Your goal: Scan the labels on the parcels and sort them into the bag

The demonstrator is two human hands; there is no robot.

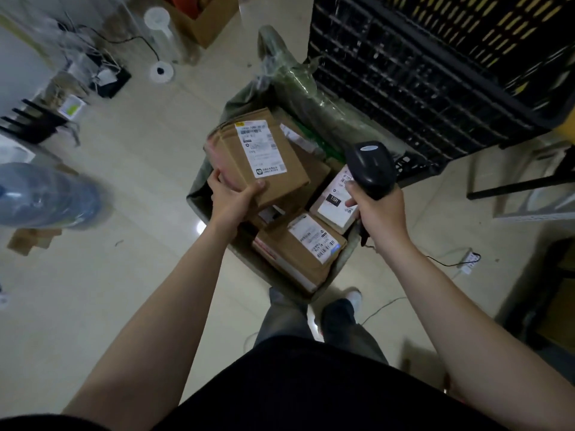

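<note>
My left hand (pixel 232 197) grips the near end of a brown cardboard parcel (pixel 273 175), its white label (pixel 260 148) facing up, held over the open grey-green bag (pixel 202 194) on the floor. My right hand (pixel 378 213) holds a black barcode scanner (pixel 370 164) by its handle, head pointing away from me, just right of that parcel. Inside the bag lie other labelled parcels: a brown box (pixel 298 253) near me and a white-labelled one (pixel 334 202) partly hidden under the scanner hand.
A large black slatted crate (pixel 435 73) stands right behind the bag. A blue water jug (pixel 46 194) lies at the left, cables and devices (pixel 102 73) at the far left. A power strip (pixel 469 259) and cord lie on the floor at right. My feet (pixel 339 309) stand by the bag.
</note>
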